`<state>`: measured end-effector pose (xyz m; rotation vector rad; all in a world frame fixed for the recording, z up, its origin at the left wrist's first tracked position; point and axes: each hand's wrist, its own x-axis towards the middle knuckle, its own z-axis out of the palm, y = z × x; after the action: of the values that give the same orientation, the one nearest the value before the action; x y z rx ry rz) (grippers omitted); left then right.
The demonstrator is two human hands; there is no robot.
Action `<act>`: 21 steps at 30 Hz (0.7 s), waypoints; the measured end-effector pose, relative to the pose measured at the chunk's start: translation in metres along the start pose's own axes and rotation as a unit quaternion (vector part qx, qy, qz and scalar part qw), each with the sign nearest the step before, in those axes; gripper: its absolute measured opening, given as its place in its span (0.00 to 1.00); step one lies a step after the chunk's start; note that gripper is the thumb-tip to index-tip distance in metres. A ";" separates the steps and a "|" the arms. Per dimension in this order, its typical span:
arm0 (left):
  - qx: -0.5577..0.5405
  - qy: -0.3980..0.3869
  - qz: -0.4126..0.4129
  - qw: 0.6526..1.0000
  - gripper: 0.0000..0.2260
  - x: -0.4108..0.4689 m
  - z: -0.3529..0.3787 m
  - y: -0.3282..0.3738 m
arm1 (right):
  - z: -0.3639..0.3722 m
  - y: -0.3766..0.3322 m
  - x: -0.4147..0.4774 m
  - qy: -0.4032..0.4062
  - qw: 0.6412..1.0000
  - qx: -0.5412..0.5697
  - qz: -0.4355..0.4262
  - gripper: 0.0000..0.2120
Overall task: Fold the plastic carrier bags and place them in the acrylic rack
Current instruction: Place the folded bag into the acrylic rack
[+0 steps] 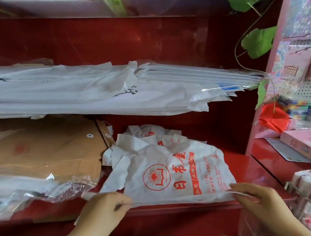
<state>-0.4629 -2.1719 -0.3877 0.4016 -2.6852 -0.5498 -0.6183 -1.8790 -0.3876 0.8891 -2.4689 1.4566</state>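
Head view: left hand (102, 211) and right hand (260, 199) pinch carrier bag (177, 155) printed "13780"

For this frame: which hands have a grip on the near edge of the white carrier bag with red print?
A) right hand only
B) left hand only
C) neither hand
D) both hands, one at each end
D: the left hand pinches one end of the near edge of the carrier bag and the right hand pinches the other, with the edge taut between them.
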 end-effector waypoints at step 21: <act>0.137 0.227 -0.017 0.964 0.10 0.082 -0.009 0.013 | 0.011 0.026 0.048 0.029 0.958 -0.234 0.164 0.15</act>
<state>-0.5351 -2.1914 -0.3505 0.5732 -2.3094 -0.0720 -0.6696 -1.8994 -0.3938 0.3525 -2.8282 0.8739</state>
